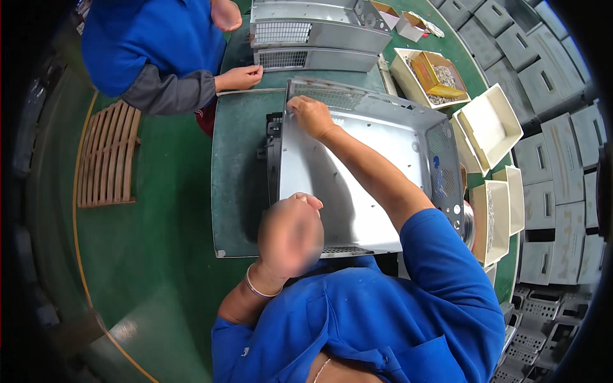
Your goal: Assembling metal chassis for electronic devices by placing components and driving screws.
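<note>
A shallow silver sheet-metal case (pixel 383 185) lies in front of me on a green-topped table (pixel 239 179). It has a flat floor, upright walls and perforated panels. My right hand (pixel 311 116) reaches across it to the far left corner, fingers pinched together at the wall. Whatever is between those fingertips is too small to make out. Beside the near left edge is my left hand (pixel 290 236), raised and badly blurred, so its grip cannot be read. Dark parts (pixel 273 131) sit along the left side of the case.
Similar metal cases (pixel 345 56) stand at the far end. Beyond the left corner is a co-worker's hand (pixel 239 78). Cream bins (pixel 491 220) of small hardware line the right, one holding a yellow box (pixel 437 73). A wooden pallet (pixel 108 156) lies on the floor at left.
</note>
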Motion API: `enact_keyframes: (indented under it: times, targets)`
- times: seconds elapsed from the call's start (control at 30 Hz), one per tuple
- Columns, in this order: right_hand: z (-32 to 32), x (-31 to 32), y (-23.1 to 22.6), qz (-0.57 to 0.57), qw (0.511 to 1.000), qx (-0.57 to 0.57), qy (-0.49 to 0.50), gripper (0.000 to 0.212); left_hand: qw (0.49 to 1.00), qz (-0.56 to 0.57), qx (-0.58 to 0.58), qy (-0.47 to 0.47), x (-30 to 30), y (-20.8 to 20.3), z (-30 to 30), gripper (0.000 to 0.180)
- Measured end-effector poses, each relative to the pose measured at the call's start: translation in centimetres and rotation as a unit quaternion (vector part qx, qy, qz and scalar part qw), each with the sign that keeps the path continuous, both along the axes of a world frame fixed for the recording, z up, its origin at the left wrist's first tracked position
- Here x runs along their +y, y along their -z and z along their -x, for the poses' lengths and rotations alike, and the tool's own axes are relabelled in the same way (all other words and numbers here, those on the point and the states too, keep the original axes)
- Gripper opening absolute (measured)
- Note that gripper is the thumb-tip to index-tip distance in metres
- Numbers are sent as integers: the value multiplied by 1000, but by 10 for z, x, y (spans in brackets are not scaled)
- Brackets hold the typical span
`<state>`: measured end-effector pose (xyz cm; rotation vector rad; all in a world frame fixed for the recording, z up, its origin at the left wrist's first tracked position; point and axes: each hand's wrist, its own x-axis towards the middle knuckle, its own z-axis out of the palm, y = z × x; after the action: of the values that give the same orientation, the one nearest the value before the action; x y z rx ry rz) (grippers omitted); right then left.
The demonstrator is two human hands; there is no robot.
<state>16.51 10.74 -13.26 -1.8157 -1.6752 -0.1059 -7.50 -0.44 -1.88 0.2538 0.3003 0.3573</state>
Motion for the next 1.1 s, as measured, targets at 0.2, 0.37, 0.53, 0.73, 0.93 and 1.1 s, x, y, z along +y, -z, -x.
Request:
enact_keyframes:
  times: [0.2, 0.37, 0.53, 0.73, 0.93, 1.1]
  targets:
    - [2, 1, -5, 8, 999, -31, -33, 12, 1000, -3, 11, -7, -1, 2, -1, 17]
    - [-2, -1, -7, -11, 994, -90, -58, 14, 1000, -16, 2, -13, -2, 5, 1, 17]
    - [2, 1, -5, -13, 999, -1, -44, 17, 1000, -12, 4, -21, -4, 4, 0, 18]
    - [3, 2, -4, -13, 999, -27, -35, 18, 999, -43, 8, -21, -5, 4, 0, 20]
    - [1, -1, -5, -11, 996, -81, -46, 20, 999, -48, 10, -14, -4, 5, 0, 22]
    - [2, -2, -4, -14, 994, -94, -46, 20, 999, -39, 12, -11, -4, 5, 0, 25]
